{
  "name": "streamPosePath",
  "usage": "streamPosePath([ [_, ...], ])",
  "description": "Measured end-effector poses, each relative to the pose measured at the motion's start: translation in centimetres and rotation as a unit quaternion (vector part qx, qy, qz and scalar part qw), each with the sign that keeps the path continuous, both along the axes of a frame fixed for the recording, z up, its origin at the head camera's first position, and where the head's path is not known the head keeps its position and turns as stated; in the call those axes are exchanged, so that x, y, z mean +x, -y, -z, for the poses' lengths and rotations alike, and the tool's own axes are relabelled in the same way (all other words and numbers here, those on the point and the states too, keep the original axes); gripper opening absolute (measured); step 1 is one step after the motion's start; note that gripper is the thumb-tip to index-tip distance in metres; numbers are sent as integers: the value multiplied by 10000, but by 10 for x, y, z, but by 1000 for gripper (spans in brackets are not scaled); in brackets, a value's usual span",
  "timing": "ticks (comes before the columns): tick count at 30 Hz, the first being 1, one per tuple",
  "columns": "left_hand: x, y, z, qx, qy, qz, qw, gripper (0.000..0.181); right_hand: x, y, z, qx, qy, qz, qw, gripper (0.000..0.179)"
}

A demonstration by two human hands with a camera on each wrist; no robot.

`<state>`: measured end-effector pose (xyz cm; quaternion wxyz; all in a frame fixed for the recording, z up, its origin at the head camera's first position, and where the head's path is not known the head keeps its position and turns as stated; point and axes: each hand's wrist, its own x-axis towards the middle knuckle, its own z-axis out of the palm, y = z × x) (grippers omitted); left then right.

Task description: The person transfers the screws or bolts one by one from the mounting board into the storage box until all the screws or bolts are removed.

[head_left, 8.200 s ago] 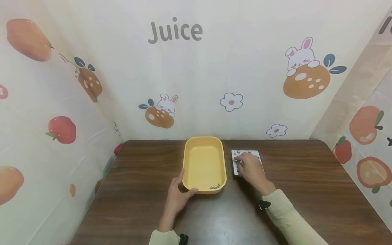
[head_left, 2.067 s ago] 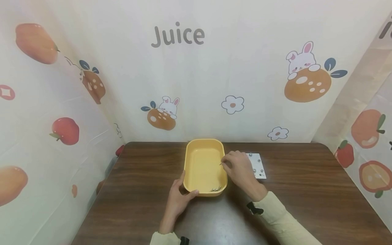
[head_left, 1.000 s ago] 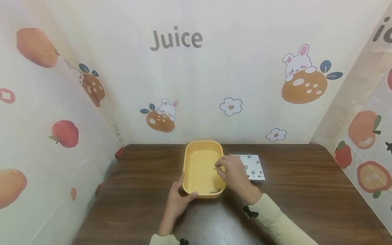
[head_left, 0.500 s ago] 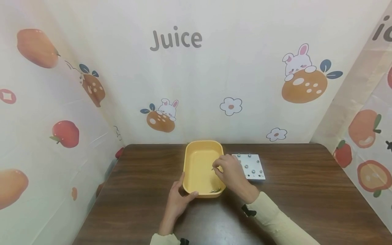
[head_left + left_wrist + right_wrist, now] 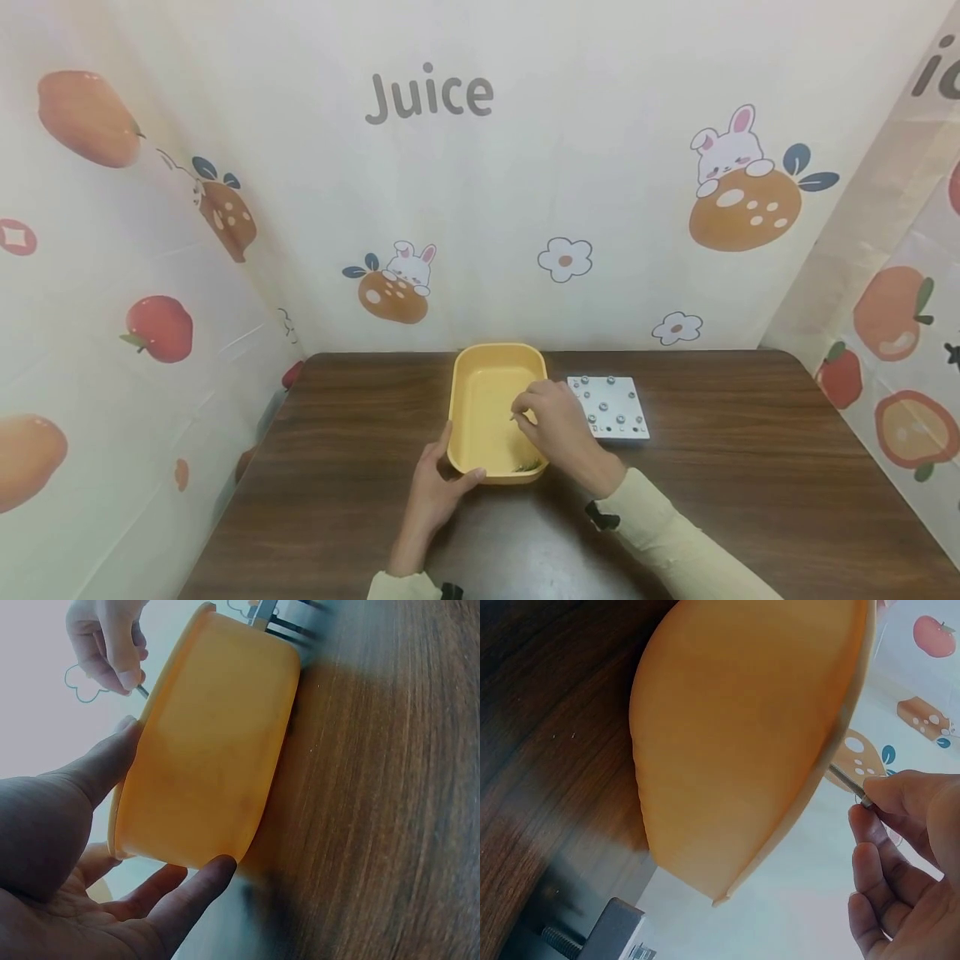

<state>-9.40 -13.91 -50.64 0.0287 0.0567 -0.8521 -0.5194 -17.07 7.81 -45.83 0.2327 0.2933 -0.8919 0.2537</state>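
Observation:
My left hand (image 5: 435,498) grips the near left corner of a yellow tray (image 5: 452,400), thumb on the rim and fingers along the outer wall, as the left wrist view also shows. With thumb and forefinger, my right hand (image 5: 558,423) pinches a thin metal screw (image 5: 849,784) above the right half of the tray. The screw points down and its lower end is hidden behind the rim in the right wrist view. Several small metal screws (image 5: 527,467) lie inside at the tray's near right corner. Right of the tray is a white plate (image 5: 626,405) fitted with several screws and nuts.
Threaded ends (image 5: 561,942) stick out under the plate in the right wrist view. The dark wood table (image 5: 360,417) ends at a light printed curtain (image 5: 487,192) at the back and sides.
From the white plate, my right hand has come left to above the tray, carrying the screw, and recently moved a little further left. My left hand has stayed on the tray's corner.

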Motion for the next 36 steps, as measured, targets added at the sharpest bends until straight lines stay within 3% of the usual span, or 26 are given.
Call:
streamPosePath([
  [9, 0, 0, 0, 242, -1, 98, 9997, 97, -3, 2, 1, 63, -54, -3, 10000, 16],
  [36, 0, 0, 2, 76, -91, 94, 9999, 97, -13, 9, -5, 418, 157, -103, 9989, 13],
])
